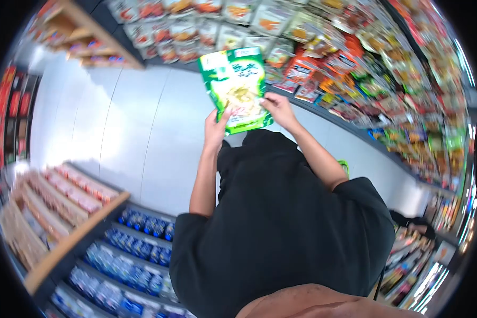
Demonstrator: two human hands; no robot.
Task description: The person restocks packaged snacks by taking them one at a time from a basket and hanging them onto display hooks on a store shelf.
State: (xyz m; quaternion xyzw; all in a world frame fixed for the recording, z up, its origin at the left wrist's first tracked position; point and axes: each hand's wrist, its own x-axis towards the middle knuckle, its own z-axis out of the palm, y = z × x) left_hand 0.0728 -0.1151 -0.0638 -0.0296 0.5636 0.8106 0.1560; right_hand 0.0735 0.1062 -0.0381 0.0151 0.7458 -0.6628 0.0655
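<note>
A green and white snack bag [241, 98] with a picture of pale yellow food is held up in front of me, its printed face toward me. My left hand [216, 127] grips its lower left edge, thumb on the front. At the right edge, my right hand [279, 109] pinches the bag with thumb and fingers. The fingers behind the bag are hidden. Beyond it stands a shelf with rows of packaged snacks [183, 32].
Shelves of colourful snack bags [392, 74] run along the right. Bottled drinks [127, 249] fill a rack at the lower left, beside a wood-edged display [79, 238]. A wooden shelf unit [98, 32] stands at the upper left. Pale floor tiles [127, 122] lie between them.
</note>
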